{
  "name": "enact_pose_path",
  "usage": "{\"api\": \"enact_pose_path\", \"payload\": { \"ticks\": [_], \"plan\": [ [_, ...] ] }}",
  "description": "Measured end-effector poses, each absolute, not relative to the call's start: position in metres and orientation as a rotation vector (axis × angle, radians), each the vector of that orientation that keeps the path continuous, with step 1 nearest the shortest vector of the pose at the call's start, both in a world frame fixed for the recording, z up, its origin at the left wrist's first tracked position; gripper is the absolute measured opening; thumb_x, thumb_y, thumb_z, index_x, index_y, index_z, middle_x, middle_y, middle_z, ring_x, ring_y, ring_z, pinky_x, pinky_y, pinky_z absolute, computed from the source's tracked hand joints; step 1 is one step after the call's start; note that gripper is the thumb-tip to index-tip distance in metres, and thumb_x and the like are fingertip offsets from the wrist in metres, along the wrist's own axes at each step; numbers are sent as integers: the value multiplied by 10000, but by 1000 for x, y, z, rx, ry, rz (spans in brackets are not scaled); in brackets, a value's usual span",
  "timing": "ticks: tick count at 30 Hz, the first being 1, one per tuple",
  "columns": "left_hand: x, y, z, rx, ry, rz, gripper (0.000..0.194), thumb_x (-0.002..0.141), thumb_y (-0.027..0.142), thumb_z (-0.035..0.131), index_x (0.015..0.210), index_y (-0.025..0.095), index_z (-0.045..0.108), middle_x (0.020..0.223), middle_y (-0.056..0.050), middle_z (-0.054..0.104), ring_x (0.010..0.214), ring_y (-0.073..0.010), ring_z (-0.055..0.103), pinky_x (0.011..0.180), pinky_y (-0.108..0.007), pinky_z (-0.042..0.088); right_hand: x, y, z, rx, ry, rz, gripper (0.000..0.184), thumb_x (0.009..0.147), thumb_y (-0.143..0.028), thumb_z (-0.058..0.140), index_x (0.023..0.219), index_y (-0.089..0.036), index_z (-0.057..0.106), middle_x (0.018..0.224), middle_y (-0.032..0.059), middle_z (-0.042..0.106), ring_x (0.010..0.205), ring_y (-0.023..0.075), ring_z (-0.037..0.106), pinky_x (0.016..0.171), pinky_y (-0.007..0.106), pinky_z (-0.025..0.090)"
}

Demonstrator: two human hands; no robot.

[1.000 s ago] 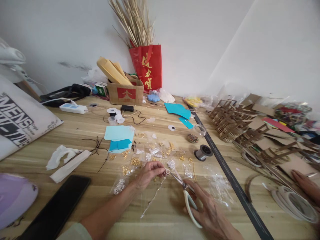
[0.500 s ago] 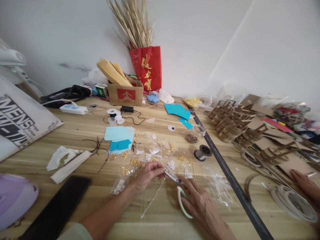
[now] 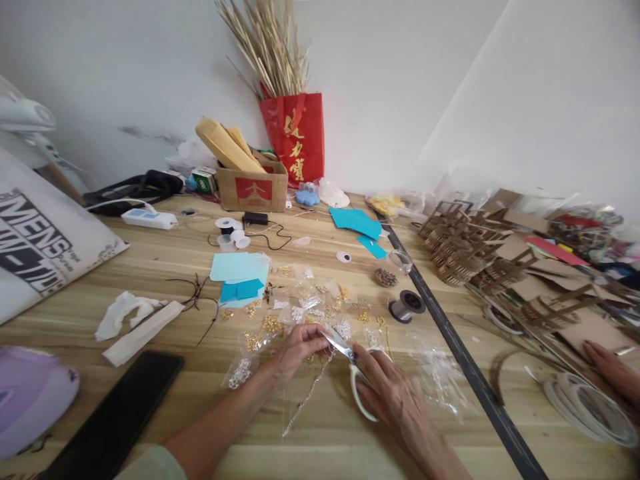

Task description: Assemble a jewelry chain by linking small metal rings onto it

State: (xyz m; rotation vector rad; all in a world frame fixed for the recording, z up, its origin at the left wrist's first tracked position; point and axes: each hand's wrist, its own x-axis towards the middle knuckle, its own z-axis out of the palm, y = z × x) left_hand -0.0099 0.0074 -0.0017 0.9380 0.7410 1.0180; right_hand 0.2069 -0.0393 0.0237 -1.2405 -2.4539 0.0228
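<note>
My right hand (image 3: 393, 393) grips a pair of scissors (image 3: 361, 393) by the pale handles, and the blades point up and left. The blade tips reach the fingertips of my left hand (image 3: 300, 350). Those fingers are pinched on one end of a thin silver chain (image 3: 316, 381), whose other end trails down towards the front of the table. Just beyond the hands lie small plastic bags of gold findings (image 3: 271, 325) and silver rings (image 3: 241, 373). Exactly where the blades meet the chain is hidden by my left fingers.
A spool of wire (image 3: 407, 307) and a dish of beads (image 3: 385, 277) stand to the right. Left are a black phone (image 3: 117, 407) and blue cards (image 3: 241, 290). Another person's hand (image 3: 613, 367) rests at the right edge, near tape rolls (image 3: 565, 400) and cardboard pieces (image 3: 575, 320).
The scissors have shifted slightly up and left, their blades now closer along my left fingertips. My left hand keeps its pinch on the chain, almost in place.
</note>
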Motion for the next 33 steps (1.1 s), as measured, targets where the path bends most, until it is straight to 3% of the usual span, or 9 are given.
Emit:
{"api": "enact_pose_path", "payload": {
  "ticks": [25,33],
  "plan": [
    [-7,6,-1,979,773,1006,307,661,399,788,766,123,706,676,-36,667,630,-137,583,623,-252,456,212,-29,35,-1177,-2561,-173,423,954,-192,418,1376,-220,439,850,55,625,706,189,643,615,277,530],
    [-7,6,1,1024,816,988,268,689,381,767,766,131,707,686,-27,664,646,-141,584,637,-256,459,214,-29,38,-1103,-2594,-170,383,976,-197,395,1353,-195,457,812,51,648,636,178,654,532,246,512]
  ]
}}
